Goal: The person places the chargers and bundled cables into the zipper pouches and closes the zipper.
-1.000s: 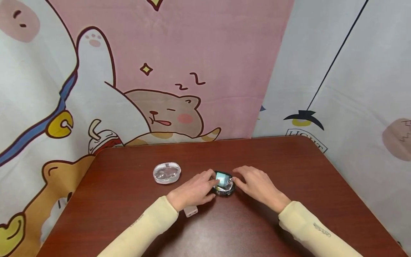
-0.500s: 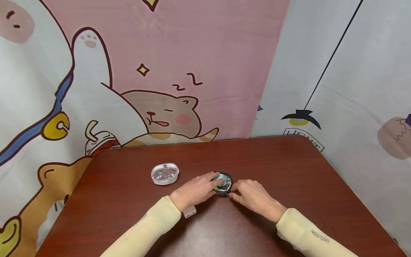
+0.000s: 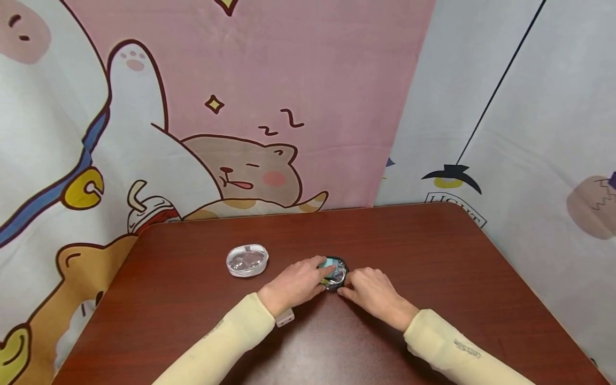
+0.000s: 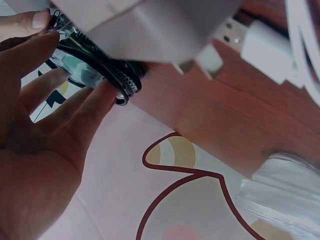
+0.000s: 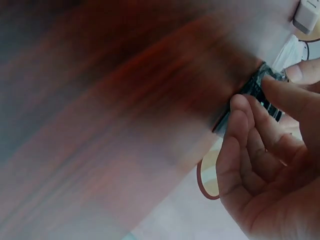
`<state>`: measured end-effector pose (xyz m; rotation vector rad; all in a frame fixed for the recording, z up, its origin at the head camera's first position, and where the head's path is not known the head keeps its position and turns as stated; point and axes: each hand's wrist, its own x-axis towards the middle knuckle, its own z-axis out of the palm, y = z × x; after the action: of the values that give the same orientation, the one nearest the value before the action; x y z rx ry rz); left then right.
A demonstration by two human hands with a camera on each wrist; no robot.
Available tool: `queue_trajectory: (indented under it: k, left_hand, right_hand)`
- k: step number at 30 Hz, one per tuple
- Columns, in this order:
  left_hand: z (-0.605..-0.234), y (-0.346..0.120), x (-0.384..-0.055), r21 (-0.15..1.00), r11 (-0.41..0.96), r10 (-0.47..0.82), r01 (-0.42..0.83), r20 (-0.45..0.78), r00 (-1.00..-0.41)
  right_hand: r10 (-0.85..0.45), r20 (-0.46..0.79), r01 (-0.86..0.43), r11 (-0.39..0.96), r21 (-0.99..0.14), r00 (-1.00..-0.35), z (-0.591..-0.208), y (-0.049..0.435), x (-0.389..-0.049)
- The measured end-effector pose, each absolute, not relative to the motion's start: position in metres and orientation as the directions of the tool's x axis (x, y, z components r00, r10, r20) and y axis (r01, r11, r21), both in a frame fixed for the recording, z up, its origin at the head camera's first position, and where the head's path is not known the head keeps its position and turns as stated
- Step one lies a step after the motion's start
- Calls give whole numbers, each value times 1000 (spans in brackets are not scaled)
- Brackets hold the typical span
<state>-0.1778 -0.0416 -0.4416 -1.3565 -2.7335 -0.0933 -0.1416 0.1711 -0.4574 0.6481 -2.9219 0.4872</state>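
Note:
A small round clear zip pouch (image 3: 340, 270) with black trim lies near the middle of the table, something teal and silvery showing inside. My left hand (image 3: 294, 283) holds its left side, fingers over the top and thumb at the near edge. In the left wrist view those fingers curve around the black zipped rim (image 4: 112, 75). At the near right edge of the pouch, my right hand (image 3: 374, 291) pinches the trim between thumb and fingers, as the right wrist view also shows at the dark rim (image 5: 257, 87). The zip pull itself cannot be made out.
Left of the hands stands a second clear pouch (image 3: 247, 261) with white trim. A white charger block (image 3: 285, 317) lies beneath the left forearm, partly covered. A printed curtain (image 3: 337, 107) hangs just behind the table's far edge (image 3: 409, 207).
My right hand has come from the pouch's upper right side down to its near right edge, fingers now pinching there. The left hand keeps hold and has shifted slightly.

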Motion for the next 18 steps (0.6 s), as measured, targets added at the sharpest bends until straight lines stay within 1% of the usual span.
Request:
queue_trajectory:
  k: [10, 18]
  left_hand:
    - [-442, -41, -178, 33, 607, 783, 794, 146, -604]
    - [-443, -43, -178, 62, 613, 769, 788, 179, -613]
  right_hand:
    - [-330, 175, -368, 886, -282, -928, -460, 165, -145]
    - [-338, 189, -383, 872, -305, -922, -460, 166, -145]
